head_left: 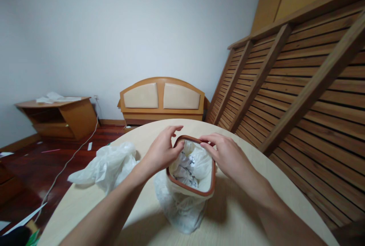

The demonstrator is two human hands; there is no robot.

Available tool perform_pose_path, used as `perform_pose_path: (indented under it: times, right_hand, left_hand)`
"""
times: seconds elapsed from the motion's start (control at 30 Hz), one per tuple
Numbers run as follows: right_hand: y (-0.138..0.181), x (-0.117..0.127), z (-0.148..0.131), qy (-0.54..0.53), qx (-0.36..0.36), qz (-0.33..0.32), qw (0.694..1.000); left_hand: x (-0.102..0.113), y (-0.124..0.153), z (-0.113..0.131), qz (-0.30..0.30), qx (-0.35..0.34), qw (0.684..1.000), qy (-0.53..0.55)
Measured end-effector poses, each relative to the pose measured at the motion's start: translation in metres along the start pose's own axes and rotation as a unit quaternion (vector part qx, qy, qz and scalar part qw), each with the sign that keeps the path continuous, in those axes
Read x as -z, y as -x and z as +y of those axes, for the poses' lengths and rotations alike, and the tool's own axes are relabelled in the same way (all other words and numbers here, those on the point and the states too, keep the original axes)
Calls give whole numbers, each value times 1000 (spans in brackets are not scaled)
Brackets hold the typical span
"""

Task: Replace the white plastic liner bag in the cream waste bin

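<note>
Round pale-wood desk [234,223] carries a brown-rimmed square bin [213,175] (translucent white plastic liner [184,215], crumpled white paper [185,172] inside). At far rim: left hand [162,149], grip wide, thumb at the corner; right hand [226,153], grip pinching the rim. Beyond: arched wooden headboard [161,99] with cream panels.

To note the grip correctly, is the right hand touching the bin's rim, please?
Touching: the head view shows the right hand with its fingertips on the rim.

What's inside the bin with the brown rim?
Crumpled white paper sits inside a plastic bag lining the bin. They cover the bottom, so I can't see it.
</note>
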State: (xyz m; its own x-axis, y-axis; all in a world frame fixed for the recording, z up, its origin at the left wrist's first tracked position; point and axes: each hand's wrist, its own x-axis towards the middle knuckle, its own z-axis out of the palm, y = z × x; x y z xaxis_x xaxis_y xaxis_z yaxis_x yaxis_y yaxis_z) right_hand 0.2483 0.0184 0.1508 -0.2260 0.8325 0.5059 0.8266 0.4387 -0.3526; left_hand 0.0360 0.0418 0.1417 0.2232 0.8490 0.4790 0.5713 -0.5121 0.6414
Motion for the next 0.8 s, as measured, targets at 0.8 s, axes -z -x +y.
perform_pose_path:
  times: [0.8]
  right_hand:
    - [0,3,3,12,-69,-24,997]
  left_hand:
    - [-9,-4,-10,-70,22,993,-93]
